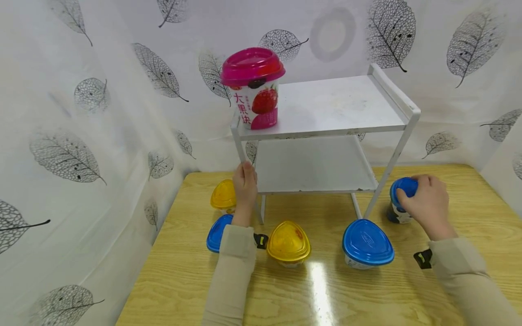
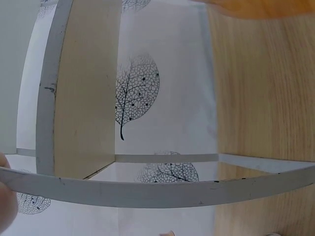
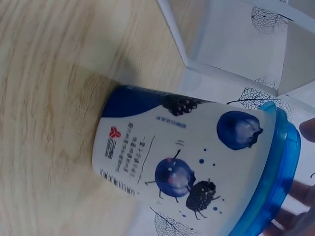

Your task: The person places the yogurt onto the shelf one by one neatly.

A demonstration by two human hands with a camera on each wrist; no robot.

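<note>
My left hand [image 1: 245, 192] grips the left front post of a white two-tier rack [image 1: 334, 104]; in the left wrist view, part of a finger [image 2: 6, 204] shows beside the post [image 2: 147, 194]. On the right, my right hand [image 1: 429, 206] holds a blue-lidded yogurt cup [image 1: 401, 214] by its lid from above. Blueberries and blackberries are printed on this cup [image 3: 197, 147] in the right wrist view. Its base is at the table surface, but I cannot tell whether it touches. A pink-lidded strawberry yogurt cup [image 1: 253, 88] stands on the rack's top shelf, at the left.
Before the rack stand a yellow-lidded cup [image 1: 288, 242] and a blue-lidded cup [image 1: 368, 242]. By my left forearm are another yellow-lidded cup [image 1: 222, 195] and a partly hidden blue-lidded one [image 1: 216, 234]. A leaf-patterned curtain [image 1: 122, 113] surrounds the wooden table [image 1: 171, 280].
</note>
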